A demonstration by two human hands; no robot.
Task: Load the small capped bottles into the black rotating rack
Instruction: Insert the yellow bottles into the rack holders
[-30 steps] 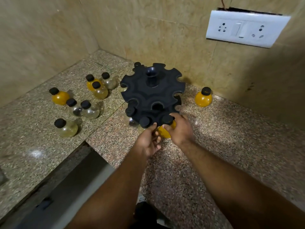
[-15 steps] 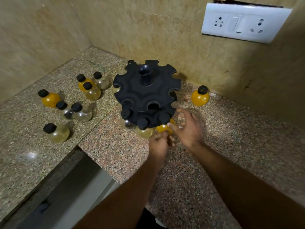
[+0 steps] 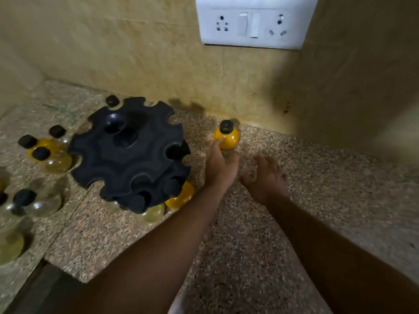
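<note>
A person's left hand (image 3: 221, 165) curls finger and thumb round an orange bottle (image 3: 227, 138) standing by the wall, just right of the black rack (image 3: 127, 155), apparently to load it; the right hand (image 3: 265, 175) hovers alongside, relaxed and empty.

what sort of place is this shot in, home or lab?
Most likely a home kitchen counter, in a corner. The speckled granite countertop, the beige tiled wall behind it and the white switch-and-socket plate on that wall point to a domestic room rather than a lab.
</note>
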